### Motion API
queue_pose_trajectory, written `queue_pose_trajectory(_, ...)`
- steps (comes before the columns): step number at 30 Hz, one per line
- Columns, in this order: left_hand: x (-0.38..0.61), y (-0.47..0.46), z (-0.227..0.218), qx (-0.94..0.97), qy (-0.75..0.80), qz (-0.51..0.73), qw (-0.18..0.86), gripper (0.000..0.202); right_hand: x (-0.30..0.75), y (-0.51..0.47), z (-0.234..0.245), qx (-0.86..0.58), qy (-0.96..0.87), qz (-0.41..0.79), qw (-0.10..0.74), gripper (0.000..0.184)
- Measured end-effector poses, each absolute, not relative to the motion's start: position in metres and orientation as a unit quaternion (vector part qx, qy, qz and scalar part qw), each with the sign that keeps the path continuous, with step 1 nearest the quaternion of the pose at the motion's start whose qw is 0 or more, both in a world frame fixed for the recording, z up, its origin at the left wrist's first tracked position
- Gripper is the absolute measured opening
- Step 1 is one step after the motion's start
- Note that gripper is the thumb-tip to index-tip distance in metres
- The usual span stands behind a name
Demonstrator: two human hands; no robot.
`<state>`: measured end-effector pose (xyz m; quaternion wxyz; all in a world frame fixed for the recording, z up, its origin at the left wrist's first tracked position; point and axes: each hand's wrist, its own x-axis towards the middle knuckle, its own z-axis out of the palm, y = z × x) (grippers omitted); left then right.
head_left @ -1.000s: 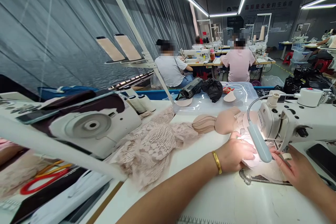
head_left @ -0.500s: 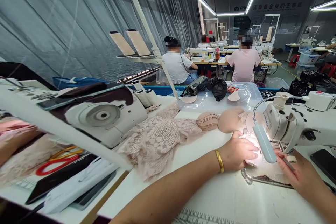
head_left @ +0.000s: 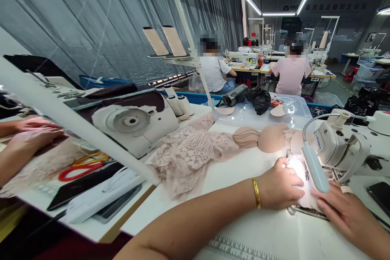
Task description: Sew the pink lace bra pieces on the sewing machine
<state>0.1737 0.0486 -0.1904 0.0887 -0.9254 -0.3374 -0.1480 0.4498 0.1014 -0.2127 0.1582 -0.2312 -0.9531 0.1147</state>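
Observation:
A pale pink bra cup (head_left: 299, 172) lies under the lamp of the white sewing machine (head_left: 332, 140), brightly lit. My left hand (head_left: 280, 185), with a gold bangle at the wrist, has its fingers curled over the cup's near left side and grips it. On the cup's right edge, my right hand (head_left: 344, 207) rests with its fingers stretched out. The grey lamp head (head_left: 316, 170) covers part of the cup and the needle area. Behind my left hand are more beige cups (head_left: 271, 139) and a striped stack of cups (head_left: 246, 137).
Beige lace (head_left: 190, 150) is heaped left of my forearm. A ruler (head_left: 234, 248) lies along the front edge, a phone (head_left: 379, 195) at right. At left are red-handled scissors (head_left: 81, 170) and a co-worker's hands (head_left: 35, 136). A clear plastic lid (head_left: 243, 118) bears a black bag (head_left: 258, 99).
The camera view has shifted, so the scene sits further right. My right fingers have gone from a pinch by the needle to lying straighter at the cup's edge. My left hand keeps its grip.

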Motion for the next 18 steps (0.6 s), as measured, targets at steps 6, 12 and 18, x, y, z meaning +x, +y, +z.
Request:
queue_pose_trajectory(6,0.182,0.033,-0.187,-0.933,-0.32,-0.138,0.087,0.019,0.442,0.094,-0.198,-0.19,-0.96,0.154,0.133,0.019)
queue_pose_trajectory(12,0.185,0.035,-0.187,-0.923,-0.346,-0.136,0.102,0.012,0.442,0.101,-0.211,-0.215,-0.957,0.131,0.145,0.022)
queue_pose_trajectory(18,0.184,0.048,-0.187,-0.916,-0.361,-0.141,0.098,0.023,0.44,0.103,-0.225,-0.27,-0.942,0.09,0.179,0.024)
